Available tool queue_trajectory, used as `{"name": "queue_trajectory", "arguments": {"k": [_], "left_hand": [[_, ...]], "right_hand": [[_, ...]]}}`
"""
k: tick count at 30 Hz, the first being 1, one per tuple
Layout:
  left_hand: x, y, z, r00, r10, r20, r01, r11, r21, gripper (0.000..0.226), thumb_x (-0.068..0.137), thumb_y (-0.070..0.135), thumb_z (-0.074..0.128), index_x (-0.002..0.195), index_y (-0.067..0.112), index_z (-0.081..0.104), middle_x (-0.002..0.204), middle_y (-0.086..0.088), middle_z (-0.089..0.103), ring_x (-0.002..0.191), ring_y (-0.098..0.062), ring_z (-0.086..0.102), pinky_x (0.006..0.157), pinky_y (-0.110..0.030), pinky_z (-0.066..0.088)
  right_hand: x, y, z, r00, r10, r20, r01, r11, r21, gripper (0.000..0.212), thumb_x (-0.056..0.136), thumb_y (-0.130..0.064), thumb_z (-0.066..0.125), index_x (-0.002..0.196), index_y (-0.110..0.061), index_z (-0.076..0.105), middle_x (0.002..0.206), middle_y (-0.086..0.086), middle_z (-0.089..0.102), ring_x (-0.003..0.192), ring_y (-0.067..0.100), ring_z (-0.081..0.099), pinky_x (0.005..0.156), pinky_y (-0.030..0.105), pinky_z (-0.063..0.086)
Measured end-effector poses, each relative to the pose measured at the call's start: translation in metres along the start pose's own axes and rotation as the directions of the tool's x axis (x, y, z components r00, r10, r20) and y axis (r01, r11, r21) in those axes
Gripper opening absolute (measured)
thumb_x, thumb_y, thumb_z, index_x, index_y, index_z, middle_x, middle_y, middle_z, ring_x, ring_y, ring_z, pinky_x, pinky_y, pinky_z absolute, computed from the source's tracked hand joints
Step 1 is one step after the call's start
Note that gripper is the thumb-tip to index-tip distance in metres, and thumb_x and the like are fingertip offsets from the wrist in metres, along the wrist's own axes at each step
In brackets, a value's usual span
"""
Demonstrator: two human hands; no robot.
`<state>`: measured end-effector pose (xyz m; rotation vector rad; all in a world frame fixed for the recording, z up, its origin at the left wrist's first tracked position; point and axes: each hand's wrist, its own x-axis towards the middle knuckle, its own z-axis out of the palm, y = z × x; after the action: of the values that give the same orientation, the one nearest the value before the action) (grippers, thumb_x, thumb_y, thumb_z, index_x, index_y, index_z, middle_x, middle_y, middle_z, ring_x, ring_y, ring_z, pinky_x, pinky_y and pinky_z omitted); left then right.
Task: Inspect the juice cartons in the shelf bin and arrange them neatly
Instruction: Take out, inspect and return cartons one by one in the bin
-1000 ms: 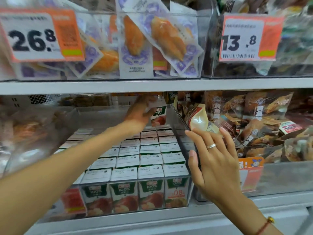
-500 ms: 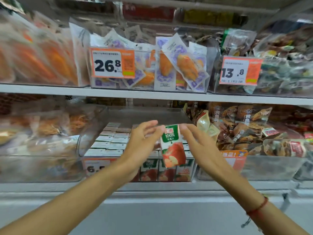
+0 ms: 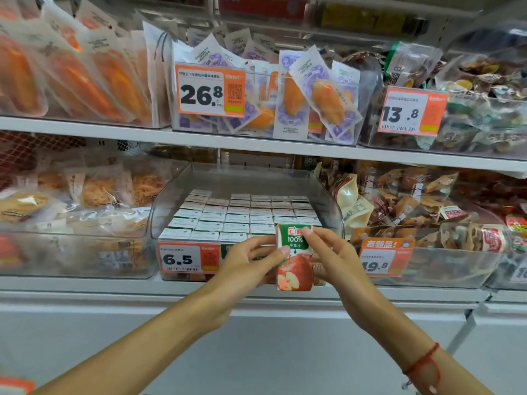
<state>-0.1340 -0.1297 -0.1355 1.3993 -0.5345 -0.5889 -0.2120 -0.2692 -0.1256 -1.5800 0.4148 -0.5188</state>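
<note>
Red-and-green juice carton (image 3: 293,258), upright, out in front of the clear shelf bin (image 3: 336,212), pinched from both sides: left hand (image 3: 251,266) at its left edge, right hand (image 3: 333,258) at the top corner and right side. Worth turning slowly, checking each face and the corners for dents or leaks; firm but light grip, cardboard likely crushable. Free slot for it not discernible among the packed cartons (image 3: 242,218). Against half a second ago: carton closer, lower, now gripped by both hands; price tag (image 3: 188,259) fully exposed.
</note>
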Motion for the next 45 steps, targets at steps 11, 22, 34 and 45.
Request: {"name": "queue_trajectory", "arguments": {"k": [11,22,34,45], "left_hand": [[0.004,0.001,-0.007,0.995,0.032,-0.096,-0.040,0.995,-0.086,0.024,0.095,0.021,0.061,0.118,0.012,0.065,0.104,-0.006,0.076,0.090,-0.017,0.074,0.066,-0.020,0.058],[0.014,-0.006,-0.011,0.965,0.225,-0.132,-0.198,0.962,0.186,0.016,0.089,0.037,0.067,0.103,0.039,0.073,0.095,0.019,0.075,0.095,-0.002,0.070,0.086,-0.028,0.057],[0.012,0.001,-0.019,0.990,-0.023,0.138,-0.004,0.980,0.198,0.051,0.071,0.049,0.071,0.118,0.033,0.063,0.108,0.008,0.074,0.099,-0.005,0.070,0.084,-0.022,0.057],[0.014,0.003,-0.012,0.994,0.108,0.002,-0.108,0.989,-0.106,0.044,0.080,0.048,0.061,0.116,0.025,0.067,0.101,0.003,0.077,0.095,-0.008,0.072,0.073,-0.019,0.058]], "right_hand": [[-0.001,0.006,-0.008,0.956,0.024,0.292,-0.033,0.999,0.025,0.019,0.089,-0.016,0.067,0.103,-0.028,0.068,0.097,-0.003,0.076,0.092,0.011,0.072,0.068,0.016,0.055],[-0.009,0.011,0.000,0.966,-0.257,0.022,0.253,0.928,-0.273,0.049,0.073,-0.017,0.083,0.111,-0.039,0.062,0.090,-0.018,0.067,0.083,-0.001,0.068,0.062,0.016,0.055],[-0.007,0.002,-0.003,0.988,-0.033,0.149,0.046,0.995,-0.084,0.033,0.089,-0.044,0.056,0.109,-0.019,0.065,0.087,-0.007,0.075,0.080,0.009,0.073,0.063,0.016,0.054],[-0.009,0.003,0.002,0.958,-0.032,0.286,0.034,0.999,-0.003,0.046,0.069,-0.043,0.073,0.113,-0.034,0.065,0.104,-0.012,0.074,0.098,0.003,0.069,0.076,0.016,0.055]]}}
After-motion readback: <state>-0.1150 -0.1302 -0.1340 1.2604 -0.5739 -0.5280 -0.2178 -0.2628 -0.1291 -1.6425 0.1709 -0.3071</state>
